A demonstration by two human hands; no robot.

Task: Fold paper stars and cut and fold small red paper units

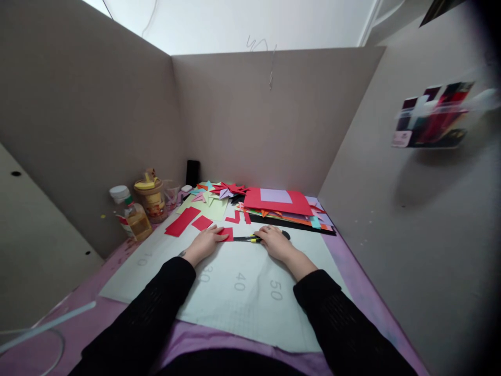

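Up top the white backdrop nearly blows out, but the grey partitions sit kinda dim. Soft shadow under the blurry cards, stretchy wide-angle edges, dark smudgy fringe far right.

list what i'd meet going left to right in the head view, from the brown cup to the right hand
Brown cup, large red paper, left hand, scissor blades, right hand.
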